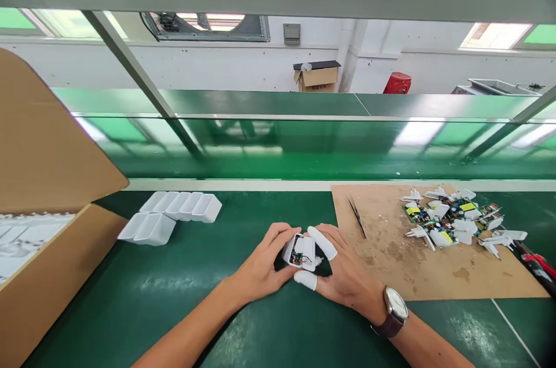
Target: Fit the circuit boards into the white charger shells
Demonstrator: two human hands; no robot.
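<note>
Both hands meet around a small white housing (pixel 303 251) near the middle of the green bench. Its near side is open, showing circuit parts and a red wire inside. My left hand (pixel 270 259) grips its left side between thumb and fingers. On the right, my right hand (pixel 343 266), with white covers on the thumb and a finger, holds the other side of the same housing. Fingers hide part of the housing's edges. Several empty white housings (pixel 155 229) stand in two rows to the left.
A cardboard sheet (pixel 382 275) at right carries tweezers (pixel 357 215) and a pile of circuit boards with white plug parts (pixel 461 220). Red-handled pliers (pixel 538 263) lie at the far right. An open cardboard box (pixel 65 263) of white parts stands at left.
</note>
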